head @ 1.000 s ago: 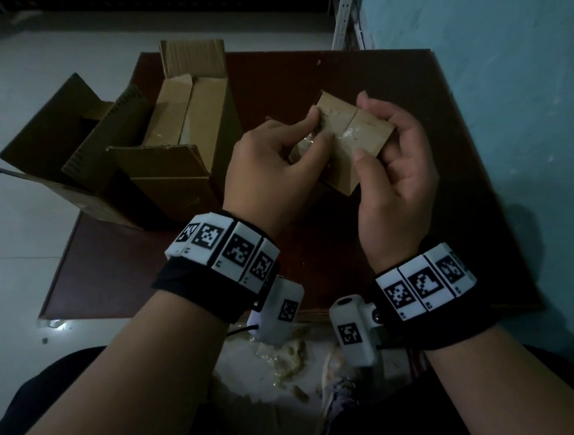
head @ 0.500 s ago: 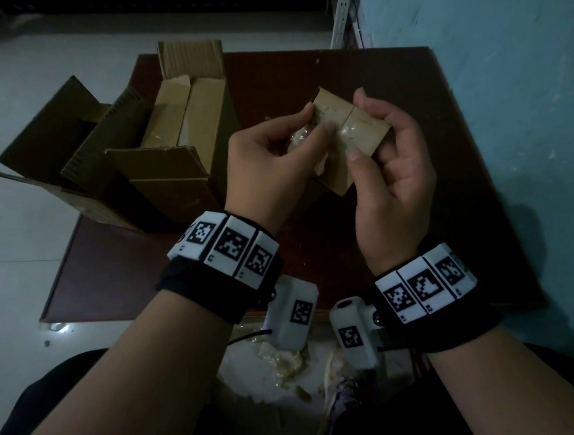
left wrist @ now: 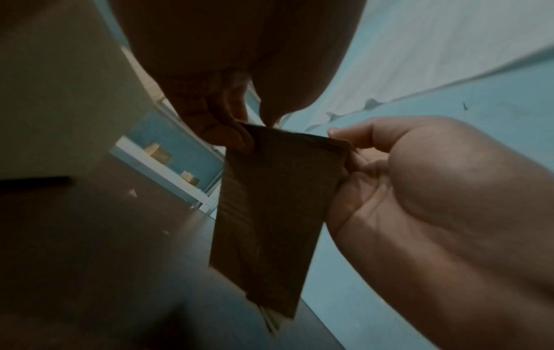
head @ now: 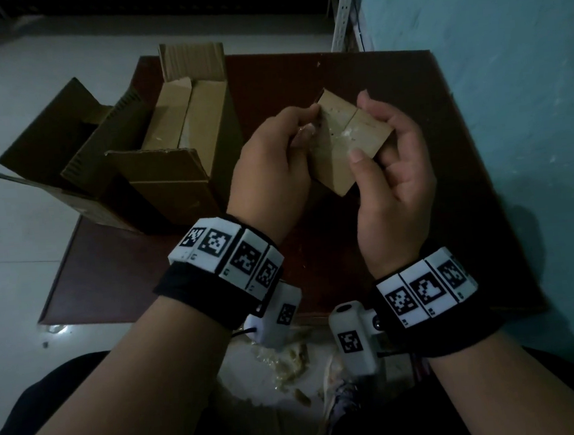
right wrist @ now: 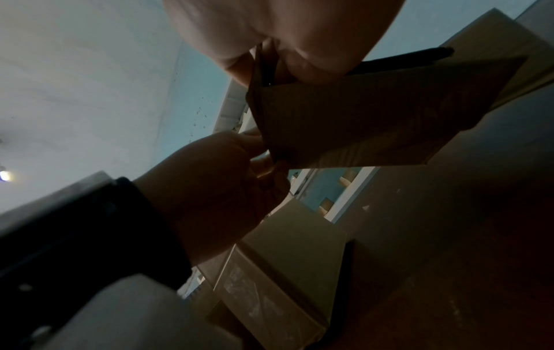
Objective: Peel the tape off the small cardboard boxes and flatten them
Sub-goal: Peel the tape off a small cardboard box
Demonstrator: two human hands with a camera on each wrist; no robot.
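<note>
A small brown cardboard box [head: 338, 151] is held in the air above the dark red table [head: 302, 78]. My right hand [head: 392, 174] grips its right end, thumb on the top face and fingers behind it. My left hand [head: 274, 160] pinches a crumpled strip of clear tape [head: 306, 134] at the box's left top edge. Tape residue shows on the top seam. In the left wrist view the box [left wrist: 275, 213] hangs between both hands, dark from below. In the right wrist view the box [right wrist: 374, 123] sits under my right fingers, with the left hand [right wrist: 228, 180] at its corner.
A larger open cardboard box [head: 177, 150] with raised flaps stands on the table's left side, and another open carton [head: 56, 146] overhangs the left edge. A teal wall [head: 509, 96] runs along the right. Crumpled tape scraps [head: 289, 358] lie on the floor by my knees.
My left hand has pulled the tape strip a little leftwards off the box top, and its fingers have curled tighter. The right hand keeps the box almost still.
</note>
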